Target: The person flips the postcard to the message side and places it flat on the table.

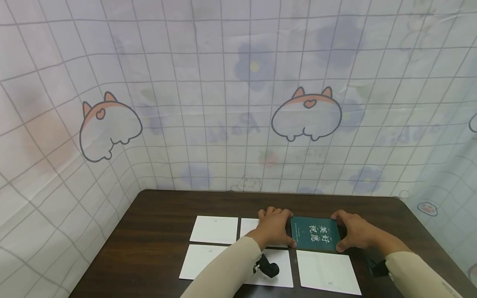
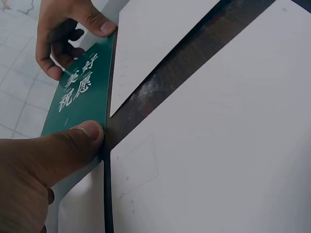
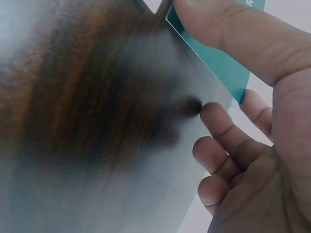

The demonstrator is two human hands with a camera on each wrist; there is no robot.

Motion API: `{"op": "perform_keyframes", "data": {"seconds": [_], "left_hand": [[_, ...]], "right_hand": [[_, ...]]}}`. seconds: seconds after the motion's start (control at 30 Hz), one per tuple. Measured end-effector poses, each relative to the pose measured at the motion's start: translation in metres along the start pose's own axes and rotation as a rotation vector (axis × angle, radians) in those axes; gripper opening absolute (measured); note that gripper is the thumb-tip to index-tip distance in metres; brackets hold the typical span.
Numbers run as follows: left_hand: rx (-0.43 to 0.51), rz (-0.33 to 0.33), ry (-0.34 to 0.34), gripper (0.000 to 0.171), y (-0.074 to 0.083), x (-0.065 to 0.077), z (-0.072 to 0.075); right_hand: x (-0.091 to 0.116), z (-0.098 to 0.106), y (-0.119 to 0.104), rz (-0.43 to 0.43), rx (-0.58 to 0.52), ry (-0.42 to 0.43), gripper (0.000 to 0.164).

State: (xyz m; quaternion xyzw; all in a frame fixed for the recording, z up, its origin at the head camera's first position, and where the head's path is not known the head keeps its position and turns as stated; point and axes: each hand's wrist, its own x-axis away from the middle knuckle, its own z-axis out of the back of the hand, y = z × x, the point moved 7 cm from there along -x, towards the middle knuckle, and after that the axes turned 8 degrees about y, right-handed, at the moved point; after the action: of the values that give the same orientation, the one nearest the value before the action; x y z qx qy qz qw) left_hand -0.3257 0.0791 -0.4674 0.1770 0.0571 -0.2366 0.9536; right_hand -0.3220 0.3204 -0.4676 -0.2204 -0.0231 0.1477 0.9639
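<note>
A green card (image 1: 314, 234) with white Chinese characters lies at the right end of the back row of white cards, and both hands hold it by opposite ends. My left hand (image 1: 273, 228) has its thumb at the front left corner and a finger at the back left corner. On the other end, my right hand (image 1: 358, 232) spans the right edge the same way. The left wrist view shows the left thumb (image 2: 90, 133) pressing the card's edge. In the right wrist view, the right thumb (image 3: 218, 24) overlaps the green face while other fingers curl loosely beside the edge.
White cards lie in two rows: a back left card (image 1: 214, 229), one partly covered by the left hand, a front left card (image 1: 201, 260), a front middle card (image 1: 281, 267) and a front right card (image 1: 328, 271). The dark wooden table (image 1: 126, 252) meets a patterned curtain (image 1: 223, 99).
</note>
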Motion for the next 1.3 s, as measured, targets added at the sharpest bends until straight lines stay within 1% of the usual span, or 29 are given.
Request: {"op": "perform_keyframes", "data": {"seconds": [0.1,0.23,0.33,0.4,0.47,0.57,0.73,0.83,0.97,1.13,1.23,1.3], "left_hand": [[0.025,-0.002,0.019,0.083,0.001,0.001,0.000],[0.075,-0.003,0.037,0.078,0.002,0.001,0.000],[0.114,-0.002,0.046,0.071,0.002,0.002,0.000],[0.143,0.003,0.052,0.066,0.002,0.002,0.001],[0.175,0.007,0.063,0.059,0.001,0.002,0.002],[0.220,0.014,0.078,0.051,0.001,0.002,0.003],[0.279,0.015,0.099,0.047,0.001,0.002,0.004],[0.327,0.016,0.113,0.046,0.001,0.003,0.006],[0.399,0.022,0.122,0.046,0.001,0.005,0.006],[0.443,0.028,0.127,0.047,0.001,0.005,0.007],[0.462,0.037,0.135,0.048,0.001,0.005,0.010],[0.479,0.045,0.136,0.046,0.000,0.005,0.011]], "right_hand": [[0.003,0.000,-0.002,0.004,-0.040,0.009,0.091],[0.008,-0.001,-0.001,0.020,-0.128,0.010,0.088],[0.010,-0.003,0.001,0.014,-0.189,0.004,0.084],[0.011,-0.003,0.003,0.012,-0.211,0.004,0.079],[0.011,-0.003,0.004,0.015,-0.211,0.012,0.073],[0.012,-0.001,0.002,0.051,-0.197,0.034,0.064],[0.014,0.003,0.000,0.071,-0.169,0.071,0.054],[0.015,0.005,-0.003,0.070,-0.176,0.079,0.052],[0.017,0.007,-0.003,0.045,-0.201,0.085,0.054],[0.017,0.010,0.000,0.033,-0.202,0.106,0.055],[0.015,0.011,0.003,0.025,-0.187,0.117,0.052],[0.015,0.011,0.003,0.017,-0.186,0.113,0.045]]}}
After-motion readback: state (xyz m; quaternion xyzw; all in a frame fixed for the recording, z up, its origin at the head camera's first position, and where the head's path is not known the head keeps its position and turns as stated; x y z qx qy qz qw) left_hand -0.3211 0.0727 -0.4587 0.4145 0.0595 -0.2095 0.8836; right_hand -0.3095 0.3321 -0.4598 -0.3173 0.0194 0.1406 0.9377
